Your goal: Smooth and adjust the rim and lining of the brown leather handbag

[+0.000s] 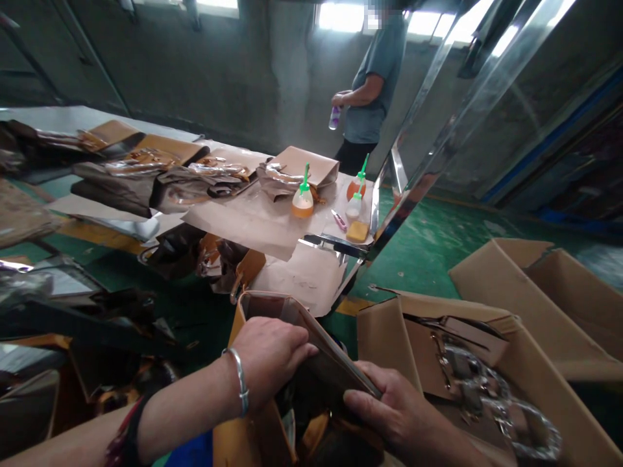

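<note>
A tan leather bag [272,311] stands open in front of me at the bottom centre. My left hand [267,357], with a silver bangle on the wrist, is closed over the bag's top edge, its fingers curled inside the opening. My right hand [394,405] grips the brown flap [335,366] of the same bag from the right, thumb on top. The bag's inside is dark and hidden.
An open cardboard box [389,324] with wrapped metal hardware sits at the right, another box [535,285] behind it. A long table [253,220] holds wrapped bags, two squeeze bottles [302,198] and a yellow sponge [357,231]. Another person [372,84] stands at its far end holding a small bottle.
</note>
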The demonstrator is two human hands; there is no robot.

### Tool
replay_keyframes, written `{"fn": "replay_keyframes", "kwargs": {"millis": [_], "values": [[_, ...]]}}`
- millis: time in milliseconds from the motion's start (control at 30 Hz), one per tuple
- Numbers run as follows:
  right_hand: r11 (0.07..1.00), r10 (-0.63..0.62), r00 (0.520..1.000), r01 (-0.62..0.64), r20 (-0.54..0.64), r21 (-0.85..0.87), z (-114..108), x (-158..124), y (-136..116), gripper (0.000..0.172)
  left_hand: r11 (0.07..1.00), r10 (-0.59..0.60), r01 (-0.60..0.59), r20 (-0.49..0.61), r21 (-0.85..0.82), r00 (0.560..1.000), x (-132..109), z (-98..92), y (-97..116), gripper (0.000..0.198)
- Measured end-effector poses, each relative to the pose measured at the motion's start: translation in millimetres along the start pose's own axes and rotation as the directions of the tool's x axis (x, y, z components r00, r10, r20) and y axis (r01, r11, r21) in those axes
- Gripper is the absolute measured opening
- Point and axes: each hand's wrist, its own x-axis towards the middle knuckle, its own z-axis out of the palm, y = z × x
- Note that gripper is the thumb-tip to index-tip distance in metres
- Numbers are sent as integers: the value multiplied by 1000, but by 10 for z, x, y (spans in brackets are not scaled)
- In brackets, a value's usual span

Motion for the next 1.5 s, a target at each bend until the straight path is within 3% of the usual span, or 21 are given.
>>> {"fn": "replay_keyframes", "kwargs": {"millis": [900, 1267, 1500], "values": [[970, -44, 998, 31, -51, -239, 81, 1, 129, 36, 998, -65, 66, 56, -12, 996, 13, -16, 45, 39], [980, -8, 996, -11, -92, -197, 74, 28, 208, 35, 998, -56, 55, 31, 30, 998, -33, 11, 34, 42], [962, -38, 998, 20, -59, -272, 93, 33, 148, 33, 999, -38, 38, -16, -12, 999, -15, 37, 19, 41]]}}
